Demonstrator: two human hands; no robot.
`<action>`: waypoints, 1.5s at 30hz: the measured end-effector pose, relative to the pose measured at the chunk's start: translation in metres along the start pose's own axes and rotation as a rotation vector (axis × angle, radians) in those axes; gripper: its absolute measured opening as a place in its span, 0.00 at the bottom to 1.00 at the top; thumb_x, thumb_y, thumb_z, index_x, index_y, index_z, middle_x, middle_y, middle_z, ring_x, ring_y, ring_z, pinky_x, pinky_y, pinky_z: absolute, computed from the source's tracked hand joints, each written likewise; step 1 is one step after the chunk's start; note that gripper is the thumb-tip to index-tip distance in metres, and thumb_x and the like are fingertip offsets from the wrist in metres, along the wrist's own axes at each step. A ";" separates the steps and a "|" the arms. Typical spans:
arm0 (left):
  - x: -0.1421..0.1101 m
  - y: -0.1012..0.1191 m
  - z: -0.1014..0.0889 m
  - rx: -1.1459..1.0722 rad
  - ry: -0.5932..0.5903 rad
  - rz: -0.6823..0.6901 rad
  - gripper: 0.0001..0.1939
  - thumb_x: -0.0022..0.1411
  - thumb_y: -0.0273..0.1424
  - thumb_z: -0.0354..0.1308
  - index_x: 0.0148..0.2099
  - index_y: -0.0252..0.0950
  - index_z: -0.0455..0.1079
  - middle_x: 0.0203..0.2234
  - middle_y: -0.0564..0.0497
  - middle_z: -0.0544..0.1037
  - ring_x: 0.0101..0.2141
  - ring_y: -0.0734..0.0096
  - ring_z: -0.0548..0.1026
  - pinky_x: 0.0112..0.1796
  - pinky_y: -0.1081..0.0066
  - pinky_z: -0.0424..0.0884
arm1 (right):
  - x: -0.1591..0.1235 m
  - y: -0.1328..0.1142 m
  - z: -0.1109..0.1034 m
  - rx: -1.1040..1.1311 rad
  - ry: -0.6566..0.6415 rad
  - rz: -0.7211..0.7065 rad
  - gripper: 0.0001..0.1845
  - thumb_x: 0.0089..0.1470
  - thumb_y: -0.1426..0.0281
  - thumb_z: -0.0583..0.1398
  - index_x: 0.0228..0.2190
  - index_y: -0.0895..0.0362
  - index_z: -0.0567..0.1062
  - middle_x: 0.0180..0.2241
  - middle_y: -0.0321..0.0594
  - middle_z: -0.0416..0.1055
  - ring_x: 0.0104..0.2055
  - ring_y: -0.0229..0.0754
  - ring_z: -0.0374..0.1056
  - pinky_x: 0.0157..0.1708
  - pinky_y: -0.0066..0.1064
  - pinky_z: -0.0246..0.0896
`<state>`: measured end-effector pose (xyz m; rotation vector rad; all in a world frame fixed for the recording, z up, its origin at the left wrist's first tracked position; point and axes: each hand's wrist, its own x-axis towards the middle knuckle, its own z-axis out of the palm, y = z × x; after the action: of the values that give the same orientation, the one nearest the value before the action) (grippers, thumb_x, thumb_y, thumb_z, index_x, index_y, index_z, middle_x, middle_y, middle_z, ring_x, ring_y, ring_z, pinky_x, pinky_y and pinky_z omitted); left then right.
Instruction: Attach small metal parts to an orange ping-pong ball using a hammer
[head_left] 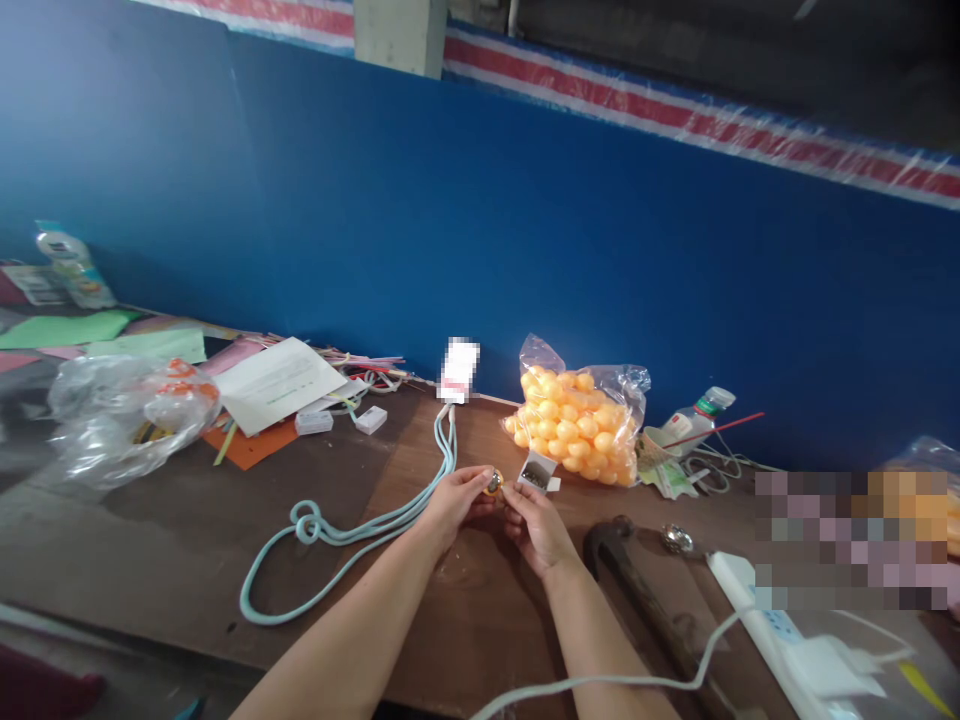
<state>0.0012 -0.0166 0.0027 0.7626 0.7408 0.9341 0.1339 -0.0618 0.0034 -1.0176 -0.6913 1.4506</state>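
Small orange-and-silver piece [493,484], held above the desk [480,620], between near and far edges. Left hand [456,497] pinches it; right hand [536,525] has fingers bunched at its side, whether gripping I cannot tell from here. Judged light, stiff, smooth enough to slip; best held by its rim.

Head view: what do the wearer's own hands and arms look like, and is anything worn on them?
The left hand and right hand show no gloves. No sleeve, watch or bracelet shows on the left forearm or right forearm, and no markings stand out. Small rings cannot be ruled out at this size.
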 end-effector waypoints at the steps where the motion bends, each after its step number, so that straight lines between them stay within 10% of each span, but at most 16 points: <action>1: 0.000 0.000 0.000 -0.002 0.002 -0.001 0.17 0.47 0.37 0.66 0.38 0.31 0.75 0.30 0.46 0.75 0.28 0.75 0.73 0.30 0.75 0.72 | 0.000 0.000 0.000 0.002 -0.002 -0.003 0.12 0.41 0.65 0.67 0.26 0.58 0.73 0.19 0.29 0.60 0.18 0.26 0.47 0.16 0.21 0.38; 45: 0.000 -0.001 0.001 0.016 0.046 -0.007 0.17 0.46 0.36 0.66 0.37 0.31 0.75 0.29 0.46 0.76 0.26 0.75 0.73 0.27 0.76 0.71 | 0.001 0.001 0.000 -0.002 -0.020 -0.005 0.13 0.39 0.64 0.68 0.24 0.58 0.72 0.18 0.29 0.59 0.18 0.27 0.46 0.16 0.22 0.37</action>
<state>0.0023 -0.0175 0.0025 0.7540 0.7913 0.9432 0.1338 -0.0612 0.0019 -1.0032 -0.7091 1.4572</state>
